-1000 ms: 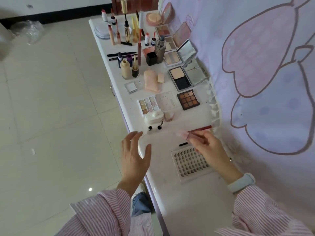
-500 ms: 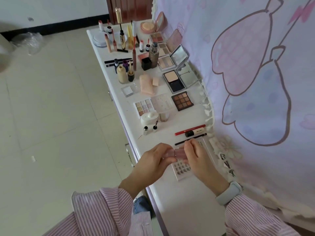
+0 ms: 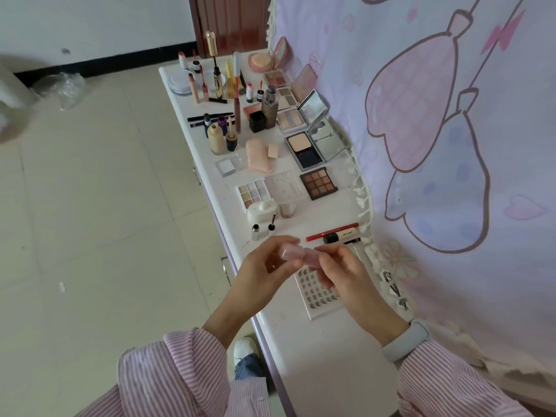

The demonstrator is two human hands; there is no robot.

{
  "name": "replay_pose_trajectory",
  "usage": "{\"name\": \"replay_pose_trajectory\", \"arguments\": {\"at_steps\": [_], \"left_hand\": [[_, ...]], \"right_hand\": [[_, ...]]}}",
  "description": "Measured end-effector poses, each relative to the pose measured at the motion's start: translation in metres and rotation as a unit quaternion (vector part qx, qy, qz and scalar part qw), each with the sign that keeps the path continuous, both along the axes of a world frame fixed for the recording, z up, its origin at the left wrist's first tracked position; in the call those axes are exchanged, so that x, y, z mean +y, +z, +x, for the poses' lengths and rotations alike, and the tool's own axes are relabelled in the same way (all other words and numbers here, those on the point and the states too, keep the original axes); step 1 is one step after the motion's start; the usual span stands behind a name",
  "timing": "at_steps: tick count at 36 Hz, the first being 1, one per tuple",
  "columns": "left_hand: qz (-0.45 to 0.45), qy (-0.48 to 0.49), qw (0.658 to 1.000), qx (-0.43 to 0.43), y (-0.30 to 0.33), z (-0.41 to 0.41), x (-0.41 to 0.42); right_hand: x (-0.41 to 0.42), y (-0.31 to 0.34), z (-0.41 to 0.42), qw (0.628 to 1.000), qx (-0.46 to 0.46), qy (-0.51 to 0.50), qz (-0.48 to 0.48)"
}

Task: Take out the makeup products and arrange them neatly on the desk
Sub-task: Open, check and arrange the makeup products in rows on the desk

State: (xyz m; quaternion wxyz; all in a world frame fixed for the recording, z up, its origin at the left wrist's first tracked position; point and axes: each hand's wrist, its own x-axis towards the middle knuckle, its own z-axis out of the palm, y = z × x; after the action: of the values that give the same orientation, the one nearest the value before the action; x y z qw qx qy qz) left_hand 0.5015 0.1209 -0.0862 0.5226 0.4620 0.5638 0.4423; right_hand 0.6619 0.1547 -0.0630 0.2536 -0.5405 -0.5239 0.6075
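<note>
A small pale pink tube hangs above the white desk, gripped at both ends. My left hand pinches its left end and my right hand pinches its right end. Under my hands lies a white false-lash tray, partly hidden. Just beyond them lie a red pencil and a cream-and-black stick. Farther up the desk stand a brown eyeshadow palette, a pastel palette and an open powder compact.
Several bottles, lip tubes and compacts crowd the desk's far end around a gold mascara. A pink-and-purple cartoon curtain hangs along the desk's right edge. Tiled floor lies to the left, with a plastic bag near the wall.
My left hand came off the desk edge and joined my right hand on the pink tube. The red pencil and cream stick now lie on the desk. The camera shifted.
</note>
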Motion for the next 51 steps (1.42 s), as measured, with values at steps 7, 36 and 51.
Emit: {"name": "replay_pose_trajectory", "arguments": {"at_steps": [7,36,51], "left_hand": [[-0.034,0.04,0.998,0.034,0.003,-0.003,0.0],[0.059,0.003,0.983,0.177,-0.015,-0.013,-0.022],[0.059,0.009,0.983,0.174,-0.017,-0.011,-0.019]], "right_hand": [[-0.009,0.002,-0.006,0.994,0.086,-0.034,-0.053],[0.013,0.02,-0.004,0.974,-0.151,0.168,0.019],[0.015,0.015,-0.012,0.963,-0.174,0.204,0.001]]}}
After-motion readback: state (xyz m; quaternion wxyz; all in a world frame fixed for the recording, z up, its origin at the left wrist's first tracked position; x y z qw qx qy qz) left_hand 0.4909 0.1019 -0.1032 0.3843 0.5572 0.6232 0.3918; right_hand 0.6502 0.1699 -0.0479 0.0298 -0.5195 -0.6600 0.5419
